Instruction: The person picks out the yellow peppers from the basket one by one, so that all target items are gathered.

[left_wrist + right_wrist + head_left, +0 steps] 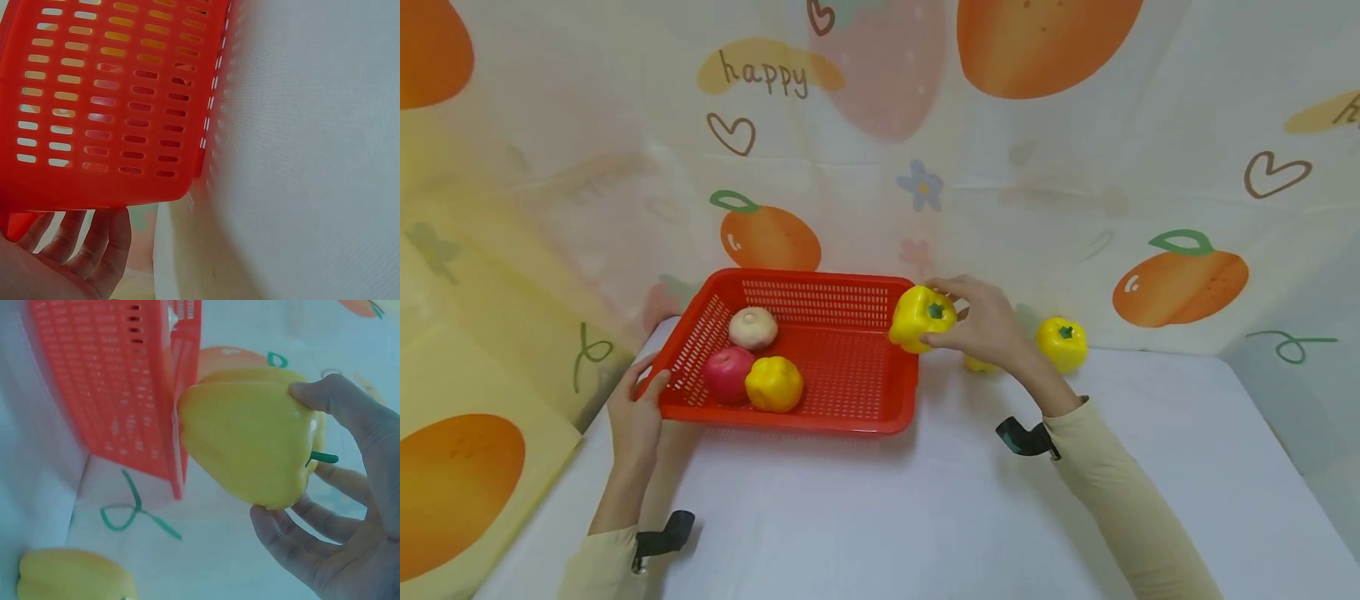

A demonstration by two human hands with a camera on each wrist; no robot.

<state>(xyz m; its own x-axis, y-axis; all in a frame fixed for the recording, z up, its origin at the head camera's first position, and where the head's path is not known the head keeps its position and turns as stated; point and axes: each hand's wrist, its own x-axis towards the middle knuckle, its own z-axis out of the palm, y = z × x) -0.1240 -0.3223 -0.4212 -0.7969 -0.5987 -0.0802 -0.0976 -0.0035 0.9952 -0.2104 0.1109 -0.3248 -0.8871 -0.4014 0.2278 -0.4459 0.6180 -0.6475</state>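
My right hand (981, 325) pinches a yellow bell pepper (917, 321) with a green stem at the right rim of a red plastic basket (827, 423). In the right wrist view, the thumb presses one side of the pepper (244, 434) and fingertips support the other. My left hand (636, 417) grips the basket's left end, thumb over the rim; the left wrist view shows its fingers (115, 240) curled at the rim. Inside the basket's left half lie a pale round vegetable (753, 327), a pinkish-red round one (727, 375) and a yellow bell pepper (774, 384).
Another yellow bell pepper (1063, 344) sits on the white table (865, 517) right of the basket, near the back edge. Partly hidden behind my right hand is one more yellow piece (977, 365). A fruit-printed cloth (1030, 183) hangs behind the table.
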